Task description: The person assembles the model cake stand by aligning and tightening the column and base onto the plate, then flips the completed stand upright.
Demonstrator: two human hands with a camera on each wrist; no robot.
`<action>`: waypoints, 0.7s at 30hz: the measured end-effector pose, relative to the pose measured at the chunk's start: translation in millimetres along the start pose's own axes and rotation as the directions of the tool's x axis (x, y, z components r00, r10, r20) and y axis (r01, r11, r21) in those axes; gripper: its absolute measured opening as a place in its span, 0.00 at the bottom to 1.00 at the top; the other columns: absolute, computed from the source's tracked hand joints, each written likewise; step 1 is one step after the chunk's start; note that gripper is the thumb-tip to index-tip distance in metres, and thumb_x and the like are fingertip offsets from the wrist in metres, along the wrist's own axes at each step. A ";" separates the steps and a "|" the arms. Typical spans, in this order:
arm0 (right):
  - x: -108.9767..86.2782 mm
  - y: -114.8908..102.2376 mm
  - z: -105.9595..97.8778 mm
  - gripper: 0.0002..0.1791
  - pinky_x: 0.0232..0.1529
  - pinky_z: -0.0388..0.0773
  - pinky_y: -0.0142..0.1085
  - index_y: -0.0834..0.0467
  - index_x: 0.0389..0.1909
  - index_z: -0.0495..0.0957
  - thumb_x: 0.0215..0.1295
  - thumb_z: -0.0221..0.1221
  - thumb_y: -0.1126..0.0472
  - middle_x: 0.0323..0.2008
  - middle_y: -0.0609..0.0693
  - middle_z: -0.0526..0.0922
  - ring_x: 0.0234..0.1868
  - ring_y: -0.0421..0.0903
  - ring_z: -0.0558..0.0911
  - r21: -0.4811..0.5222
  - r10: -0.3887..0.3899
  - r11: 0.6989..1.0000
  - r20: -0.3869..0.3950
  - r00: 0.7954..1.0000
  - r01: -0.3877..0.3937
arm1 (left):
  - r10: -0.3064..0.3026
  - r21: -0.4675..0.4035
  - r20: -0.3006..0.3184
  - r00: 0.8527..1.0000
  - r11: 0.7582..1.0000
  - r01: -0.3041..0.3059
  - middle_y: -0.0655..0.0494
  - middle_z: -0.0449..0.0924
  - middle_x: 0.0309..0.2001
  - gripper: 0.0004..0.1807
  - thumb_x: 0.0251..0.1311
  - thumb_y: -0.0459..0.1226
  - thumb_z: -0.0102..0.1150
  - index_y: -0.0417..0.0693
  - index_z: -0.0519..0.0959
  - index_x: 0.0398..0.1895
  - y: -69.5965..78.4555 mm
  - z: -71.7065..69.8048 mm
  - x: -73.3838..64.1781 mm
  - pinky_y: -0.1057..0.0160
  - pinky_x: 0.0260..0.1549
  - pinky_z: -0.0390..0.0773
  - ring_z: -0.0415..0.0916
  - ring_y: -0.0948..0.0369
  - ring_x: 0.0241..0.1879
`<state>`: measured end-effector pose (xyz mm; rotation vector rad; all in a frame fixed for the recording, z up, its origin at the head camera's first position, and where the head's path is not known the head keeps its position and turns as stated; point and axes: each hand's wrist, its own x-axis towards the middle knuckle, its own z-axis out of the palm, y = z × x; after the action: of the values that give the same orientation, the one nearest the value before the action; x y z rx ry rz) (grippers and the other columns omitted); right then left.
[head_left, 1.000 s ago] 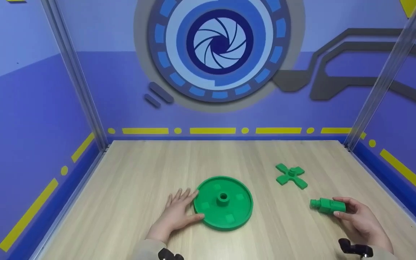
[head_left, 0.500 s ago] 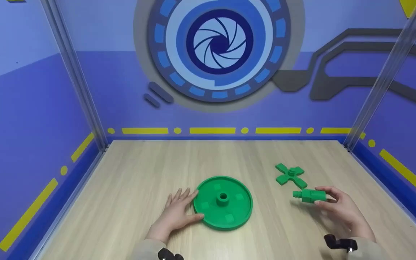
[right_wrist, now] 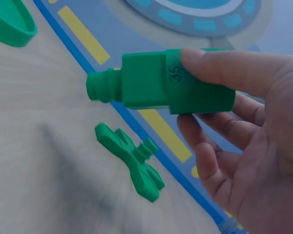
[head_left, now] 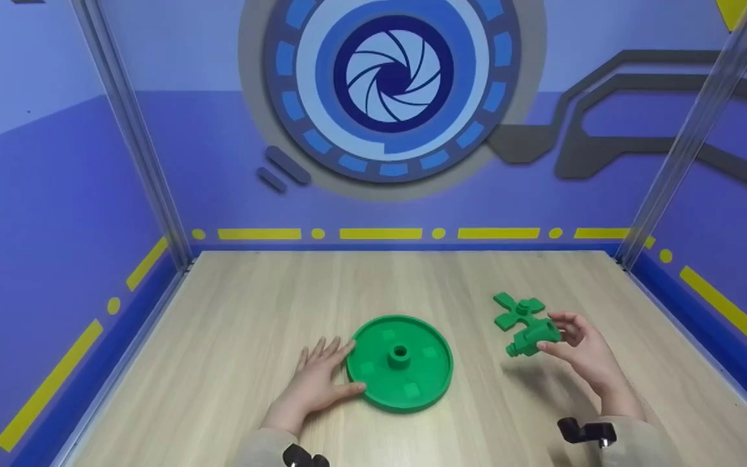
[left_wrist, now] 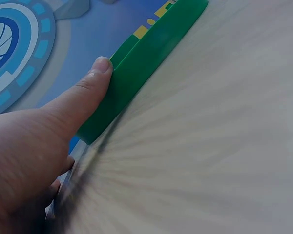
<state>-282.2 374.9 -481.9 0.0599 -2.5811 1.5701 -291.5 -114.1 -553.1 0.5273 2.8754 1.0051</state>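
Note:
A round green dish [head_left: 373, 383] with a raised hollow hub lies flat on the table. Along its left rim rests my left hand [head_left: 321, 389], fingers spread and thumb straight; in the left wrist view the thumb [left_wrist: 83, 92] touches the dish's side wall [left_wrist: 136, 73]. My right hand [head_left: 591, 366] pinches a stepped green cylinder [head_left: 532, 338] between thumb and fingers, holding it above the table with its narrow ribbed end pointing left and down. The right wrist view shows "35" marked on this cylinder [right_wrist: 146, 83]. Just behind it lies a green four-armed cross [head_left: 508, 318] with a ribbed stud, partly hidden.
The wooden table [head_left: 270, 292] is bounded by a blue back wall [head_left: 218, 162] and side walls. Metal posts [head_left: 153, 162] stand at the back corners. Bare tabletop shows left of the dish and behind it.
My right hand has moved left and away from me with the cylinder, which has risen and tilted, its narrow end now lower. My left hand and the dish stay put.

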 end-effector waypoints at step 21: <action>8.0 -27.9 54.5 0.35 0.53 0.82 0.25 0.60 0.71 0.70 0.65 0.70 0.61 0.60 0.34 0.79 0.53 0.29 0.84 0.193 -0.087 0.977 0.000 0.996 0.086 | 0.005 -0.014 0.000 1.000 1.000 -0.005 0.41 0.54 0.81 0.51 0.56 0.67 0.65 0.57 0.62 0.80 -0.3 1.1 -0.2 0.32 0.80 0.33 0.41 0.37 0.83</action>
<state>-291.9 313.9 -481.1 0.1939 -2.3879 1.7854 -291.3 -113.8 -554.1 0.5345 2.8662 1.0243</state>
